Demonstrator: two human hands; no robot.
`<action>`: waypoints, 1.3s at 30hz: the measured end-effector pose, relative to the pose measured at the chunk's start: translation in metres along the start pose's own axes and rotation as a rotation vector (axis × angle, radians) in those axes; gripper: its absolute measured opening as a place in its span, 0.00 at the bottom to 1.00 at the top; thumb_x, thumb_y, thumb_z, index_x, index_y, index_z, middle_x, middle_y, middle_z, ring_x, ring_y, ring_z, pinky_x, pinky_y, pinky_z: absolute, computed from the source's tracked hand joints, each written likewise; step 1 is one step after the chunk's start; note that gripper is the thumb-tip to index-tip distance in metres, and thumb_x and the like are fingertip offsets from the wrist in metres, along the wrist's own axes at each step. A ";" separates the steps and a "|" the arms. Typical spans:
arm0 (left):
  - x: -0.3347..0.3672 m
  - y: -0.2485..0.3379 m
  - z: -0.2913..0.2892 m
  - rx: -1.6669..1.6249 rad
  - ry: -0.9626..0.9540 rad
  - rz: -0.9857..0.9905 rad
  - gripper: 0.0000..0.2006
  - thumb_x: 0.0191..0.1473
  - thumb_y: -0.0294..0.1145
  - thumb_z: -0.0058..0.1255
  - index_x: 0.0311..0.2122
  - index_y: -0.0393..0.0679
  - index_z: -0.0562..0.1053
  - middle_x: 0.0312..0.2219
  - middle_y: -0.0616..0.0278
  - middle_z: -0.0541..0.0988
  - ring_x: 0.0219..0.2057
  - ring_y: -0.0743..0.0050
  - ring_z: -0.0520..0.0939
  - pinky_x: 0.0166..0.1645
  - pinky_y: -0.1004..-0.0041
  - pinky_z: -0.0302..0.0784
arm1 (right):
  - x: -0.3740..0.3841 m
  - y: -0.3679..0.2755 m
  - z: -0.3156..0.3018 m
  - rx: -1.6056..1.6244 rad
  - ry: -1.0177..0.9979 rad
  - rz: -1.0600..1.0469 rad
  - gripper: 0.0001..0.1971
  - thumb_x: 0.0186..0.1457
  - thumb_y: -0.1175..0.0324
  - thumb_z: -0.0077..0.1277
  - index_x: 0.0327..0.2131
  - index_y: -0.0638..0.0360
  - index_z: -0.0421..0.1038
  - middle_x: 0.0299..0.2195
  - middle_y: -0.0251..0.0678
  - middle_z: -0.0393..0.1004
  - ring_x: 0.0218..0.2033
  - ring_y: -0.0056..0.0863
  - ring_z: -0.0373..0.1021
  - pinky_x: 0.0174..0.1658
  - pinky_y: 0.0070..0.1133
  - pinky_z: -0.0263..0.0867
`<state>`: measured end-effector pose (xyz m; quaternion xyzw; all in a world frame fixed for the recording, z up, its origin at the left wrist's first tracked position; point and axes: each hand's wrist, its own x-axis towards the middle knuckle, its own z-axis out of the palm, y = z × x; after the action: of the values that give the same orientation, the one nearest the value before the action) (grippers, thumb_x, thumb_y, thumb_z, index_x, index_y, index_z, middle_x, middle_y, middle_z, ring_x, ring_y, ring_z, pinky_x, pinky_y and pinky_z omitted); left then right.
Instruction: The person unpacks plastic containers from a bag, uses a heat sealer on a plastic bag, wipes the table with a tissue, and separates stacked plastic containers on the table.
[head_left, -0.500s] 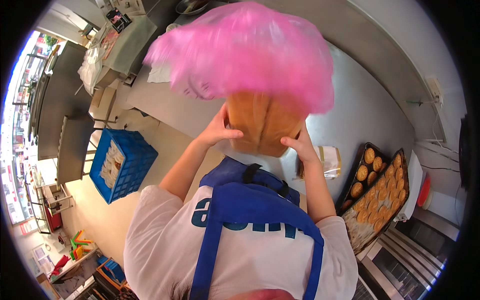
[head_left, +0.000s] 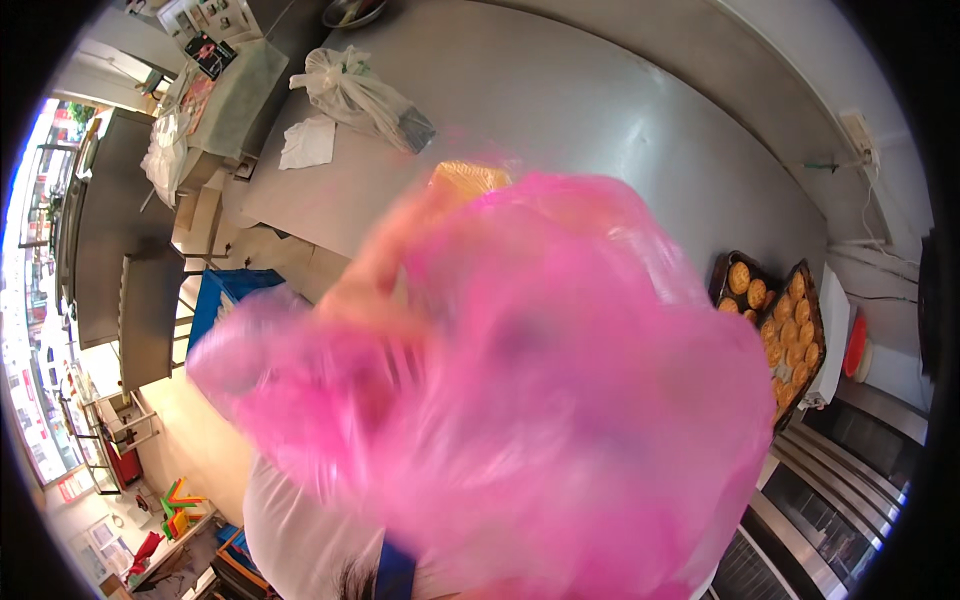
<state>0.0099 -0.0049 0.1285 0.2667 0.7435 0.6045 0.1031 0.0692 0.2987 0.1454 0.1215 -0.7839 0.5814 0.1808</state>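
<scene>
Touching pink bag [head_left: 580,400], your blurred left hand [head_left: 366,290] perhaps steadies its loose folds; bag hides right hand; cannot tell either grip.

So the pink bag [head_left: 560,400] has been swung way down, and now most of the apron [head_left: 396,572] plus the whole right hand is hidden by it. The left hand [head_left: 378,285] is blurred, lifted off its old spot on the brown loaf. A yellow corner [head_left: 470,178] is now exposed past the bag; can't be told if that's loaf. The blue crate [head_left: 212,300] gets partly covered, while the knotted white bag [head_left: 365,100] is uncovered.
</scene>
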 end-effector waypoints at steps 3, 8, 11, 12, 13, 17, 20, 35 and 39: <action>0.009 0.016 -0.035 -0.031 0.135 -0.047 0.31 0.52 0.38 0.56 0.60 0.44 0.60 0.56 0.57 0.67 0.58 0.58 0.65 0.64 0.57 0.57 | 0.020 0.012 0.018 -0.292 -0.178 -0.163 0.34 0.39 0.59 0.64 0.53 0.53 0.66 0.56 0.46 0.61 0.56 0.45 0.61 0.57 0.35 0.59; 0.084 -0.003 -0.117 -0.199 0.405 -0.053 0.30 0.53 0.37 0.55 0.60 0.44 0.60 0.55 0.57 0.68 0.58 0.58 0.65 0.64 0.57 0.57 | 0.019 0.028 0.045 -0.433 -0.225 -0.194 0.32 0.38 0.59 0.65 0.50 0.56 0.70 0.56 0.48 0.62 0.54 0.45 0.62 0.56 0.36 0.60; 0.145 -0.031 -0.169 -0.378 0.499 -0.015 0.29 0.54 0.37 0.54 0.59 0.43 0.60 0.54 0.57 0.68 0.58 0.58 0.65 0.64 0.57 0.57 | 0.015 0.016 0.050 -0.419 -0.120 -0.155 0.30 0.33 0.60 0.68 0.45 0.55 0.73 0.49 0.45 0.65 0.50 0.46 0.63 0.52 0.35 0.62; 0.155 -0.034 -0.190 -0.423 0.538 0.006 0.29 0.54 0.36 0.54 0.59 0.43 0.60 0.54 0.57 0.68 0.58 0.58 0.65 0.64 0.57 0.57 | 0.016 0.013 0.050 -0.428 -0.124 -0.158 0.31 0.33 0.60 0.67 0.45 0.57 0.72 0.50 0.45 0.65 0.51 0.46 0.63 0.53 0.35 0.61; 0.168 -0.045 -0.206 -0.478 0.559 0.017 0.28 0.55 0.36 0.53 0.59 0.43 0.60 0.54 0.57 0.69 0.58 0.58 0.65 0.64 0.57 0.57 | 0.015 0.012 0.050 -0.454 -0.119 -0.152 0.31 0.33 0.61 0.67 0.45 0.58 0.72 0.51 0.45 0.65 0.52 0.47 0.63 0.54 0.35 0.61; 0.176 -0.121 -0.263 -0.651 0.800 -0.133 0.27 0.55 0.36 0.52 0.59 0.43 0.61 0.54 0.57 0.69 0.58 0.58 0.66 0.64 0.56 0.56 | 0.013 -0.003 0.052 -0.582 -0.091 -0.227 0.29 0.35 0.58 0.67 0.44 0.56 0.73 0.49 0.44 0.66 0.50 0.47 0.63 0.55 0.34 0.59; 0.165 -0.119 -0.213 -0.322 0.902 -0.441 0.16 0.58 0.34 0.47 0.51 0.42 0.70 0.45 0.64 0.75 0.46 0.69 0.74 0.53 0.67 0.68 | 0.021 -0.007 0.043 -0.484 -0.174 -0.211 0.27 0.39 0.55 0.64 0.44 0.56 0.73 0.50 0.44 0.67 0.51 0.47 0.63 0.55 0.35 0.58; 0.043 0.022 0.029 0.565 0.251 0.302 0.19 0.37 0.35 0.64 0.37 0.43 0.75 0.30 0.62 0.76 0.35 0.62 0.76 0.44 0.65 0.68 | 0.094 -0.022 0.057 0.149 -0.331 0.087 0.07 0.51 0.70 0.55 0.27 0.64 0.71 0.26 0.33 0.73 0.29 0.24 0.68 0.35 0.21 0.64; 0.042 0.012 0.023 0.671 0.134 0.387 0.19 0.41 0.29 0.59 0.43 0.44 0.74 0.31 0.61 0.76 0.35 0.61 0.77 0.44 0.66 0.68 | 0.079 -0.022 0.055 0.191 -0.217 0.022 0.05 0.52 0.73 0.56 0.27 0.63 0.70 0.27 0.32 0.73 0.31 0.23 0.68 0.37 0.19 0.64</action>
<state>-0.0115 0.0375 0.1411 0.3810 0.8407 0.3524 -0.1544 -0.0013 0.2409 0.1837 0.1918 -0.7413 0.6387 0.0759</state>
